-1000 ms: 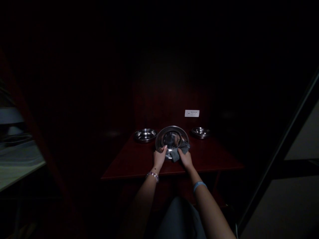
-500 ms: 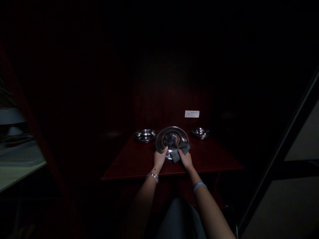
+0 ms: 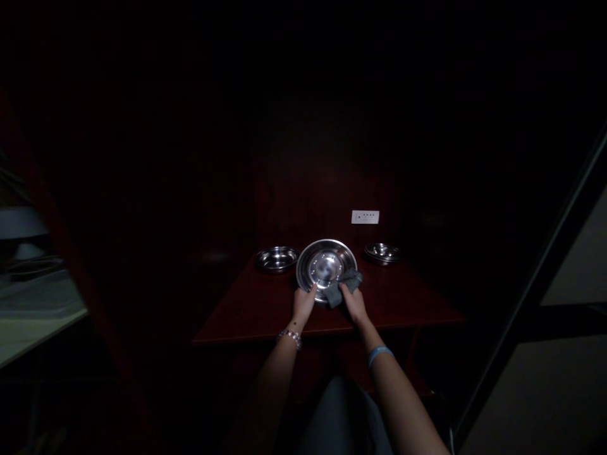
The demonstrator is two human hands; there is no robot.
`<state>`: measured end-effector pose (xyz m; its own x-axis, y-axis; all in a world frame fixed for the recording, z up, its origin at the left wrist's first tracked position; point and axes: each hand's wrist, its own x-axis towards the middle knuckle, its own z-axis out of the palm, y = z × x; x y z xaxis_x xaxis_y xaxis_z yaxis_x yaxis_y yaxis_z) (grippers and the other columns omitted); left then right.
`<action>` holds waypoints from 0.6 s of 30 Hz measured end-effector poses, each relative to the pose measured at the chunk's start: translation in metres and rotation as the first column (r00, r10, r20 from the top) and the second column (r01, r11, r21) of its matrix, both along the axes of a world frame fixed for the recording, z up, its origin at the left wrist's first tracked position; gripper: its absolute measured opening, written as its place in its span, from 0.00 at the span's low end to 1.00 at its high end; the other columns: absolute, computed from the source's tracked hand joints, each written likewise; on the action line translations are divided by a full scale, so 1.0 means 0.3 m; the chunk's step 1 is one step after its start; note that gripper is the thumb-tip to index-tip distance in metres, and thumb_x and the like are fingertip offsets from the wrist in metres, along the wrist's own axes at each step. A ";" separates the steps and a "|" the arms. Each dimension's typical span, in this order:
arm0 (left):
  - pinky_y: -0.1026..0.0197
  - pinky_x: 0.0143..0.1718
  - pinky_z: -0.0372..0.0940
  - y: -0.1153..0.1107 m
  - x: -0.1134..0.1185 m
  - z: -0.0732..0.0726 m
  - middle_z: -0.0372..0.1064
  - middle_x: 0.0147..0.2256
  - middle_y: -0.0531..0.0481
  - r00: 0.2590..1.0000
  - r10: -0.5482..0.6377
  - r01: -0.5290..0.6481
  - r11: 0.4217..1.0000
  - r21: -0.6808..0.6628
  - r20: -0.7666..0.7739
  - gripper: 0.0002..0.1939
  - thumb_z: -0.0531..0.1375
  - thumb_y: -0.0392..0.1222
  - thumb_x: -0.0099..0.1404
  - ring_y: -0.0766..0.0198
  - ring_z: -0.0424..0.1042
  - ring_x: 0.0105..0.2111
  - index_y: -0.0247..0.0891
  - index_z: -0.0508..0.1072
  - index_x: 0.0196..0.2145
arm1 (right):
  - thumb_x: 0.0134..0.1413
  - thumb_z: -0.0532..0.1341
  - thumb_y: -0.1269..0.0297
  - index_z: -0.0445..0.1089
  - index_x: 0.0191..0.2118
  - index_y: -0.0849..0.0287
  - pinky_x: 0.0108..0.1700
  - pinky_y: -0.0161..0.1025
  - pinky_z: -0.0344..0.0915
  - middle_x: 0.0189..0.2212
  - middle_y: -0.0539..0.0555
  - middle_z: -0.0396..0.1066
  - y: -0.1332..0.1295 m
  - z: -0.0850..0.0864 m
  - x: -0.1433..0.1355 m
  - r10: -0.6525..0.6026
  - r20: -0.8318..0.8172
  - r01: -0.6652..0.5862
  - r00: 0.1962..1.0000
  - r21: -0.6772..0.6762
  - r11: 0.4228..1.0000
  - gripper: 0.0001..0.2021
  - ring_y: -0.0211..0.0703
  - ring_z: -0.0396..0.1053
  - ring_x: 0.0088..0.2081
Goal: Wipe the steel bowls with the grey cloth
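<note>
A shiny round steel bowl (image 3: 326, 266) is held tilted up over the dark red table, its inside turned towards me. My left hand (image 3: 304, 303) grips its lower left rim, with the thumb on the inner side. At the lower right rim, my right hand (image 3: 351, 301) is closed on a grey cloth (image 3: 336, 296), which lies against the bowl's edge. The fingers of both hands behind the bowl and cloth are hidden.
On the dark red table (image 3: 265, 316), a steel bowl (image 3: 277, 259) stands at the back left and a few stacked steel bowls (image 3: 382, 253) at the back right. A white socket panel (image 3: 365, 217) is on the wall behind. Off to the left is a pale shelf (image 3: 42, 332).
The bowl has tilted slightly, and its inside now catches more light. Both hands keep their grip in nearly the same place, and the cloth has hardly shifted.
</note>
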<state>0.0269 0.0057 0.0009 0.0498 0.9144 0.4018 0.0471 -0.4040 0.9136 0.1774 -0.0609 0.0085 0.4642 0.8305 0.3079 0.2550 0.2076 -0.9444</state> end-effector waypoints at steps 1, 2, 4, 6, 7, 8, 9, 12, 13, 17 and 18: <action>0.56 0.53 0.64 0.001 0.000 -0.002 0.74 0.49 0.40 1.000 -0.004 0.004 1.000 -0.002 -0.004 0.18 0.59 0.43 0.62 0.55 0.72 0.51 0.33 0.74 0.48 | 0.53 0.56 0.51 0.73 0.44 0.62 0.50 0.38 0.66 0.44 0.59 0.76 -0.001 0.001 -0.001 0.002 -0.006 -0.002 1.000 0.001 1.000 0.21 0.47 0.73 0.47; 0.56 0.53 0.64 0.001 0.001 -0.003 0.74 0.49 0.40 1.000 -0.009 0.008 1.000 -0.006 -0.009 0.18 0.59 0.43 0.62 0.55 0.72 0.51 0.32 0.74 0.48 | 0.53 0.56 0.51 0.73 0.44 0.62 0.50 0.38 0.66 0.44 0.58 0.76 -0.001 0.002 -0.002 0.004 -0.011 -0.004 1.000 0.002 1.000 0.21 0.47 0.73 0.47; 0.56 0.53 0.64 0.000 0.001 -0.002 0.74 0.49 0.39 1.000 -0.010 0.010 1.000 -0.013 -0.020 0.18 0.59 0.43 0.62 0.55 0.72 0.51 0.32 0.74 0.48 | 0.53 0.56 0.51 0.73 0.44 0.62 0.50 0.38 0.66 0.43 0.58 0.77 0.000 0.001 -0.003 0.003 -0.016 -0.003 1.000 0.003 1.000 0.21 0.47 0.73 0.47; 0.57 0.53 0.63 -0.001 0.002 0.000 0.74 0.49 0.39 1.000 -0.009 0.008 1.000 -0.016 -0.020 0.18 0.59 0.42 0.62 0.55 0.72 0.51 0.32 0.74 0.48 | 0.52 0.56 0.51 0.74 0.43 0.62 0.50 0.38 0.66 0.42 0.59 0.77 0.003 -0.004 -0.002 -0.003 -0.010 0.002 1.000 -0.006 1.000 0.21 0.48 0.73 0.46; 0.57 0.53 0.63 -0.001 0.002 0.000 0.74 0.49 0.39 1.000 -0.010 0.010 1.000 -0.017 -0.018 0.18 0.59 0.41 0.62 0.56 0.72 0.51 0.32 0.73 0.48 | 0.52 0.56 0.51 0.74 0.43 0.62 0.50 0.39 0.66 0.42 0.59 0.77 0.006 -0.007 -0.001 -0.005 -0.003 0.005 1.000 -0.010 1.000 0.21 0.48 0.73 0.46; 0.58 0.52 0.64 -0.001 0.001 0.000 0.74 0.49 0.39 1.000 -0.012 0.012 1.000 -0.017 -0.017 0.18 0.59 0.41 0.62 0.56 0.72 0.51 0.32 0.74 0.48 | 0.53 0.56 0.51 0.74 0.43 0.62 0.51 0.39 0.66 0.42 0.59 0.77 0.009 -0.011 0.000 -0.009 0.003 0.009 1.000 -0.011 1.000 0.21 0.48 0.73 0.46; 0.58 0.52 0.64 -0.001 0.001 -0.001 0.74 0.49 0.39 1.000 -0.013 0.013 1.000 -0.015 -0.019 0.18 0.59 0.42 0.62 0.56 0.72 0.50 0.32 0.74 0.48 | 0.53 0.56 0.51 0.74 0.43 0.62 0.51 0.39 0.66 0.42 0.59 0.77 0.012 -0.015 0.002 -0.015 0.008 0.015 1.000 -0.010 1.000 0.21 0.49 0.73 0.47; 0.57 0.50 0.65 0.003 -0.001 -0.007 0.75 0.47 0.39 0.998 -0.002 0.002 1.000 -0.007 -0.056 0.18 0.58 0.43 0.62 0.55 0.73 0.48 0.31 0.74 0.47 | 0.53 0.55 0.51 0.74 0.42 0.62 0.50 0.40 0.66 0.43 0.60 0.76 0.023 -0.027 0.007 -0.027 0.018 0.027 0.999 -0.011 1.000 0.21 0.49 0.73 0.47; 0.57 0.50 0.65 0.005 -0.001 -0.009 0.75 0.46 0.38 0.998 0.003 -0.004 1.000 -0.003 -0.070 0.18 0.58 0.44 0.62 0.55 0.74 0.48 0.31 0.74 0.46 | 0.53 0.55 0.51 0.74 0.42 0.62 0.50 0.40 0.66 0.44 0.61 0.76 0.025 -0.030 0.008 -0.029 0.024 0.029 0.999 -0.013 0.999 0.21 0.49 0.73 0.47; 0.56 0.50 0.65 0.004 -0.003 -0.010 0.76 0.44 0.37 0.996 0.010 -0.010 1.000 0.004 -0.088 0.17 0.57 0.45 0.62 0.54 0.74 0.46 0.30 0.75 0.44 | 0.53 0.56 0.52 0.73 0.43 0.62 0.51 0.40 0.66 0.45 0.60 0.76 0.024 -0.028 0.008 -0.027 0.025 0.027 0.999 -0.008 1.000 0.20 0.49 0.73 0.48; 0.56 0.50 0.65 0.003 -0.003 -0.009 0.76 0.43 0.37 0.996 0.014 -0.015 1.000 -0.003 -0.088 0.17 0.58 0.44 0.62 0.54 0.74 0.46 0.30 0.75 0.44 | 0.53 0.56 0.52 0.73 0.44 0.62 0.51 0.40 0.65 0.45 0.59 0.76 0.022 -0.025 0.008 -0.024 0.017 0.024 1.000 -0.005 1.000 0.20 0.49 0.73 0.48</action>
<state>0.0261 0.0064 -0.0018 0.0714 0.9167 0.3931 0.1329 -0.3993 0.9071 0.1797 -0.0544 0.0009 0.4785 0.8211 0.3111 0.2754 0.1961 -0.9411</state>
